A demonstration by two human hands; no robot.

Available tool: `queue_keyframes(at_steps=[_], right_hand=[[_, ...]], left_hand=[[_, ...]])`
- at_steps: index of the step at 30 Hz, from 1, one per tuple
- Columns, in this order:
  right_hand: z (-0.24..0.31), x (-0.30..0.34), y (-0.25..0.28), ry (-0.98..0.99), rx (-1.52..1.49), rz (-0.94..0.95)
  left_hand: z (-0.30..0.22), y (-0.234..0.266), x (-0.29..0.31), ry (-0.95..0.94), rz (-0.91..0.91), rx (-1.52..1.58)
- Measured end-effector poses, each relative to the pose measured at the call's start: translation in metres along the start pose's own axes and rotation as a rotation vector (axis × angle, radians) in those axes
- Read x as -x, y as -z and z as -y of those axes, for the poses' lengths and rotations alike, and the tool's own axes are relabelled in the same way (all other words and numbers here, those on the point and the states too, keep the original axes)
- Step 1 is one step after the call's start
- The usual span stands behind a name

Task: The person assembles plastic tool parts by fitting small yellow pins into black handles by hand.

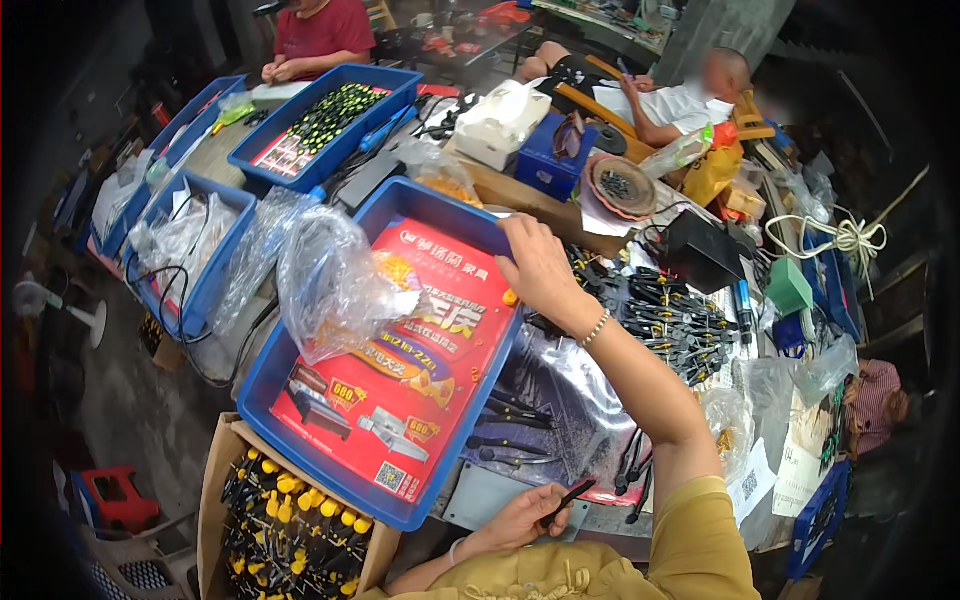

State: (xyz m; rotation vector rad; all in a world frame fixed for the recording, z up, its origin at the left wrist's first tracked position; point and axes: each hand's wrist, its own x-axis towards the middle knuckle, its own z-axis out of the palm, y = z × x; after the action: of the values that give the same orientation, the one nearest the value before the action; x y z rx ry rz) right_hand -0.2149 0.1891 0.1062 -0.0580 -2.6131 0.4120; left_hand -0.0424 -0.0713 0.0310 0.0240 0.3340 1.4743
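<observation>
A blue plastic tray (262, 375) lies tilted in front of me, lined with a red printed sheet (455, 285). On the sheet sits a clear plastic bag (325, 270) with small yellow-orange pieces at its opening. My right hand (540, 262) reaches across and grips the tray's far right corner, its fingers hooked over the rim. Close to my body, my left hand (525, 518) is closed around a slim black object (568, 503), whose kind I cannot make out. Several black-handled pliers (515, 455) lie on clear plastic between my arms.
A cardboard box (215, 490) of yellow-and-black tools stands at the near left. Another blue tray (400, 82) holds many green-and-black pieces. Rows of pliers (680, 320) cover the right of the bench. Two people (318, 40) (680, 105) sit at the far side.
</observation>
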Motion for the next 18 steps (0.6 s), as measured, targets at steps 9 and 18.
queue_keyframes(at_steps=[9, 18], right_hand=[[-0.016, 0.000, -0.022, -0.409, 0.100, 0.095], [-0.031, 0.004, -0.025, -0.324, -0.059, -0.032]], left_hand=[[0.000, 0.001, -0.002, 0.005, 0.008, 0.003], [-0.001, -0.003, -0.003, 0.052, -0.040, -0.005]])
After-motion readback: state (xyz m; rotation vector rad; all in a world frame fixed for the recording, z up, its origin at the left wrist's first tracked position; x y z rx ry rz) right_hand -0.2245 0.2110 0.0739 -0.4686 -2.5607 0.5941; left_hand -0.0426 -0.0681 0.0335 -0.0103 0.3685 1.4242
